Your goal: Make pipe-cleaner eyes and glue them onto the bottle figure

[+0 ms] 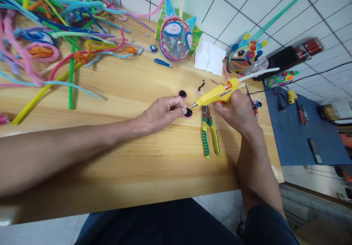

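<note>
Two bare hands were busy in the head view, right over a smooth, pale wood-grain table point(132, 175). Left hand point(162, 113) had its thumb and forefinger pinched on the edge of a little round black disc point(188, 113) with a pink rim, near the middle of the tabletop; couldn't tell if it was lifted off the wood. Right hand point(238, 109) was wrapped around a hard yellow plastic glue gun point(216, 94), its tapered metal nozzle right at the disc, with a slim whitish glue stick point(258, 73) poking out the back. A matching second disc point(182, 94) lay just beyond the left fingers. Pliers with ribbed green-and-yellow handles point(205, 138) sat near the gun, legs spread. Over on the left was a messy heap of fuzzy, bendy pipe cleaners point(72, 87), and at the back stood a clear, rounded ornament point(173, 44) with fuzzy blue pointed ears, next to some creased white paper point(210, 58).
</note>
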Available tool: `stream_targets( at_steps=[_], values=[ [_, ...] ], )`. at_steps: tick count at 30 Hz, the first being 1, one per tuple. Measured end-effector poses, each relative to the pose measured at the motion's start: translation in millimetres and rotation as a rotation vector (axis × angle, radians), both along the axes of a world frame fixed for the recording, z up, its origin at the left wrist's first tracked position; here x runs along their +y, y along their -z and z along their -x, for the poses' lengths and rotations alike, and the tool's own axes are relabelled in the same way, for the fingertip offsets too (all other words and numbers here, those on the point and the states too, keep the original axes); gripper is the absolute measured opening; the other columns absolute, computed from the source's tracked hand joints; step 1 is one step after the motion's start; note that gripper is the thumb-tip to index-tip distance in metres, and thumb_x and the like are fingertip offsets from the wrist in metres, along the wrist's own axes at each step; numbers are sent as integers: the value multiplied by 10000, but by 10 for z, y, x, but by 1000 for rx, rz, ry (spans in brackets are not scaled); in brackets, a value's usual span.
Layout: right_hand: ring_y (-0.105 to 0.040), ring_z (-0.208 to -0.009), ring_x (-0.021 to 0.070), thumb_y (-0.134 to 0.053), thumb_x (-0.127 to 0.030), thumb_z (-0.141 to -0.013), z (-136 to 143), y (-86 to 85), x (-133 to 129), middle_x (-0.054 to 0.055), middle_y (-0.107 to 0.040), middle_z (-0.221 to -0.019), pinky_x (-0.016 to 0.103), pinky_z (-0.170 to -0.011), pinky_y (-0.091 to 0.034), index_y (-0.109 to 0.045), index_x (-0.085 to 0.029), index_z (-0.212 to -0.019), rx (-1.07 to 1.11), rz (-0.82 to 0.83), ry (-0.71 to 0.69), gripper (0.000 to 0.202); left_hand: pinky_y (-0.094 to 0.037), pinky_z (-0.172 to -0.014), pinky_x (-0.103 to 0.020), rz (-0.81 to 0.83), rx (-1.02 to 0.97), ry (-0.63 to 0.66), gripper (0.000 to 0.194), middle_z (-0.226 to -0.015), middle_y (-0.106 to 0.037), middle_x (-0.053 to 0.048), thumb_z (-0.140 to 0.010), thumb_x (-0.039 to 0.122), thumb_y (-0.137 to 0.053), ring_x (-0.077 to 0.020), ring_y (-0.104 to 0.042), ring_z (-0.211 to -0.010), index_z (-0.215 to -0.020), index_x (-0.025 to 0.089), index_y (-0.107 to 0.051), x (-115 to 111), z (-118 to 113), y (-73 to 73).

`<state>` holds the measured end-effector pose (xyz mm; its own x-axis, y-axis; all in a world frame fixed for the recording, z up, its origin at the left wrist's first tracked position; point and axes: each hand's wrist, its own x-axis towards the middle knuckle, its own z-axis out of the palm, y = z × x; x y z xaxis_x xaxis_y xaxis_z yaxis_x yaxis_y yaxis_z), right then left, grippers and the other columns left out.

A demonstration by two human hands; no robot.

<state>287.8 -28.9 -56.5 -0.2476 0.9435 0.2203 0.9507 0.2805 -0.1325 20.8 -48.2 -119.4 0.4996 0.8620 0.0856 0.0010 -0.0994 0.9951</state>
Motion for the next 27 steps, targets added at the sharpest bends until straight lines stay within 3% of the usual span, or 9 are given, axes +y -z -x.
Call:
stream_targets(
  at_steps=[12, 27],
  values=[
    [-624, -684, 237, -650, -348, -823, 1, -37, -12, 52, -636, -718, 391, -658, -494, -491, -263, -737, 15, 25, 35, 200, -352, -615, -245, 24, 36, -11, 154, -742, -555, 19, -961, 266, -625, -116, -454, -668, -854, 164, -669, -6, 7, 20],
    [-660, -730, 272, -676, -417, -832, 15, -34, -25, 71, -672, -739, 405, -672, -539, -556, -248, -811, 18, 53, 32, 209, -377, -631, -248, -7, 43, -30, 158, -760, -585, 11, -956, 274, -628, -120, -489, -688, -842, 169, -658, -2, 0, 49]
  ],
)
